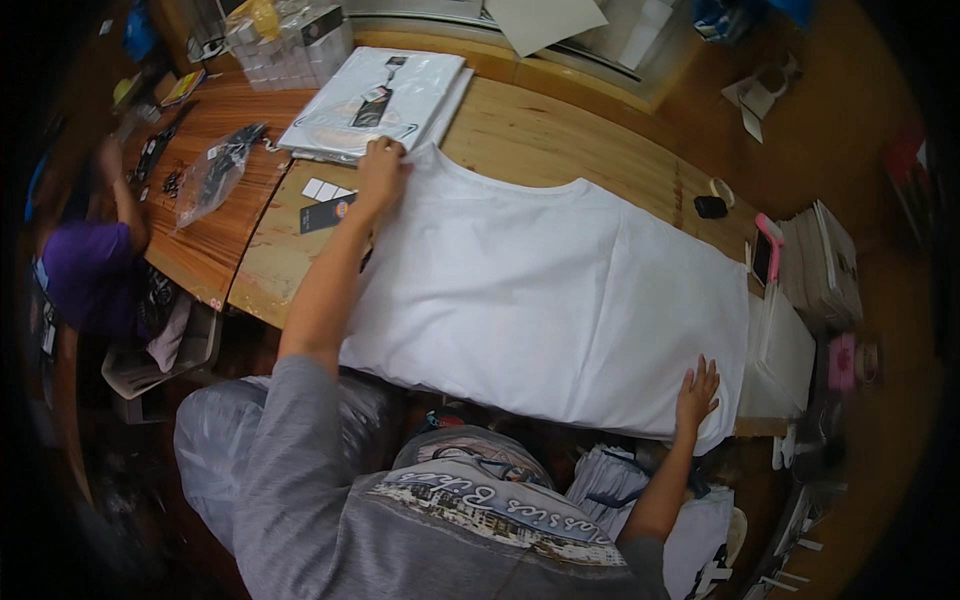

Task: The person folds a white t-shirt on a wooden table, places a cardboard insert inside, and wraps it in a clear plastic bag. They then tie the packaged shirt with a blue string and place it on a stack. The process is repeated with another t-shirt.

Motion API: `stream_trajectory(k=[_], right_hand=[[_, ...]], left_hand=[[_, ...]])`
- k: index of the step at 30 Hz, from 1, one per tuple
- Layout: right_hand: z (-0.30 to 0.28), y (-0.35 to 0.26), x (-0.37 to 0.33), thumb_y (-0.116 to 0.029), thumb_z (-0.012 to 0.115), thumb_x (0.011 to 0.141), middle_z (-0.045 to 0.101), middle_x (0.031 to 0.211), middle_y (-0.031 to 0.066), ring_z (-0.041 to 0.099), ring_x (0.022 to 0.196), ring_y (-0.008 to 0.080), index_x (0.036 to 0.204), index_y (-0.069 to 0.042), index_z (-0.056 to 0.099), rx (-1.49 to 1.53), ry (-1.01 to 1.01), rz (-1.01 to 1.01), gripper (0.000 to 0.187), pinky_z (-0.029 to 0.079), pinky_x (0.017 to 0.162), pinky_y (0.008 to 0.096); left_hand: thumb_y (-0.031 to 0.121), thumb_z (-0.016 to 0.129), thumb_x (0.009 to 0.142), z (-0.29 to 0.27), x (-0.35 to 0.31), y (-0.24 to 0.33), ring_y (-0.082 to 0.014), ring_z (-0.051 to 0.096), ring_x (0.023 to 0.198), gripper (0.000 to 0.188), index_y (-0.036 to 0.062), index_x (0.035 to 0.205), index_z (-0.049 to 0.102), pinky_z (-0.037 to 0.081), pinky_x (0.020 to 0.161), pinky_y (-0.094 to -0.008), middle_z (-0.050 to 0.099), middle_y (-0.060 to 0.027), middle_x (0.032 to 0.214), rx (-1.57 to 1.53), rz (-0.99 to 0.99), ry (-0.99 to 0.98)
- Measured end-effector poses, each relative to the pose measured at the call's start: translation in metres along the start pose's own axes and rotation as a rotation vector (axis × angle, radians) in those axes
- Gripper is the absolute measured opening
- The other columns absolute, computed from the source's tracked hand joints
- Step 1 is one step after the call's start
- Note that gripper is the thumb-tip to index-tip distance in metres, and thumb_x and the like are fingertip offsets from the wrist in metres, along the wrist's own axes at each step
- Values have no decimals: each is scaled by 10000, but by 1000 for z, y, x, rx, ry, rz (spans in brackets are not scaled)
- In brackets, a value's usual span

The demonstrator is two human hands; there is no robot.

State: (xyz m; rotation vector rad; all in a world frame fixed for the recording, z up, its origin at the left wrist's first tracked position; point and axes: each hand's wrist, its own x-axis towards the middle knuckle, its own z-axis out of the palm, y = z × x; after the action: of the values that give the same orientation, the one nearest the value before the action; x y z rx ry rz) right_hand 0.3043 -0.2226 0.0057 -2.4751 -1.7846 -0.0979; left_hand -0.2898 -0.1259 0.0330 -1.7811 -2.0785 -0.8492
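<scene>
A white T-shirt (510, 290) lies spread across the wooden table in front of me, its neckline along the far edge. My left hand (383, 172) is at the shirt's far left corner, fingers bent and closed on the cloth there, close to a stack of folded white garments in clear bags (345, 105). Flat on the near right part of the shirt rests my right hand (697, 393), its fingers apart. Beside my left forearm lie a dark hang tag (326, 214) and a small sheet of white labels (325, 190).
Small white boxes (290, 50) are piled at the back left. A clear bag with dark contents (218, 172) lies on the left table. A person in purple (88, 272) sits at far left. On the right are a pink-cased phone (767, 250), black object (710, 207) and tape roll (722, 190).
</scene>
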Motion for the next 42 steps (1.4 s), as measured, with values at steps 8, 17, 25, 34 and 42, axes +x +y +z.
stream_trajectory(k=[8,17,25,34,42], right_hand=[[-8,15,-11,-319,449,811,430,1182,58,364,1109,240,1097,-175,496,13,84,-87,324,247,850,535],[10,22,155,-138,501,772,572,801,161,542,817,310,871,-8,583,474,279,-71,183,425,705,356],[34,9,259,-298,626,694,533,980,148,536,880,327,1026,-87,529,221,108,305,405,452,728,385],[52,47,290,-377,611,672,579,924,151,543,866,323,901,-62,586,284,-69,74,390,422,723,396],[59,52,301,-268,631,687,603,823,142,566,783,307,880,-41,593,523,105,227,300,422,673,356]], left_hand=[[292,615,708,-27,-32,-22,-330,541,744,336,-1,835,508,410,638,-399,560,-177,784,38,-533,-262],[172,584,710,28,-62,130,-295,445,850,198,53,860,532,359,679,-407,485,-111,926,-158,3,-170],[171,630,670,70,-52,208,-245,445,839,192,80,830,576,342,719,-357,482,-81,890,-288,90,-174],[271,702,583,83,-42,245,-268,417,912,366,60,846,559,335,751,-392,476,-83,958,-231,-240,-293],[78,635,576,88,-27,257,-288,456,832,210,36,762,548,376,685,-386,485,-118,872,-257,-206,-210]])
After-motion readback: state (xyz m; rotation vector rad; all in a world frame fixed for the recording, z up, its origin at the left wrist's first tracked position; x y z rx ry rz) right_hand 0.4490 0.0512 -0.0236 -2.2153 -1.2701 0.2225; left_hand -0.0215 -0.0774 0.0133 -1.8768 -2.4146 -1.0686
